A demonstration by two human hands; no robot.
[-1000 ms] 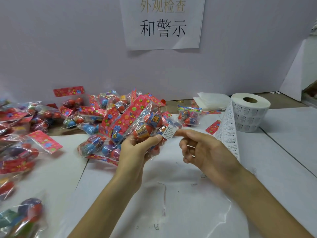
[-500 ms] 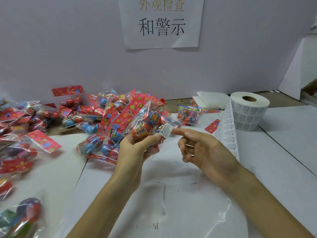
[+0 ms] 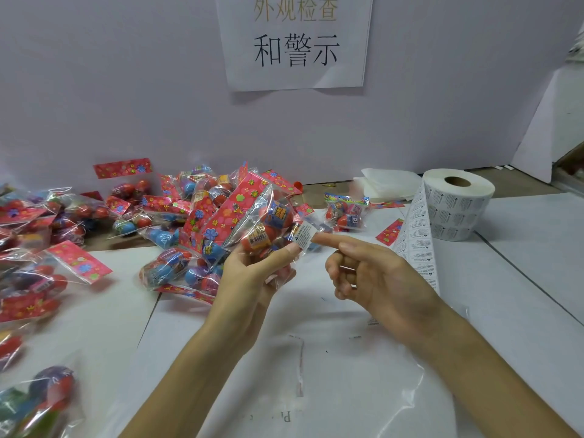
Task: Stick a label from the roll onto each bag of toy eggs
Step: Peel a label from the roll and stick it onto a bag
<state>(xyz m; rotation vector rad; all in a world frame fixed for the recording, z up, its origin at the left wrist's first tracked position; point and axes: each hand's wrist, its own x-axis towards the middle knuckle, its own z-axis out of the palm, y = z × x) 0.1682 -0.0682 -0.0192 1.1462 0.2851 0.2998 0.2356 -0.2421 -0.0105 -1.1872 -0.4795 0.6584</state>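
Left hand (image 3: 249, 279) grips the bag (image 3: 235, 213); right hand (image 3: 379, 273), forefinger out, apparently presses the label (image 3: 303, 237) onto its corner.

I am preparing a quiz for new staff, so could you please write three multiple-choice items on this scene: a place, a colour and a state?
1. Where is the label roll? A) on the table, at the far right B) on the floor C) on a shelf
2. The header card of the held bag is mainly: A) green B) red C) black
3. The right hand: A) grips the roll B) lies flat on the table C) touches the label with a straight finger
Key: A, it stands right of the right hand; B, red with flowers; C, the finger meets the label at the bag the left hand holds.
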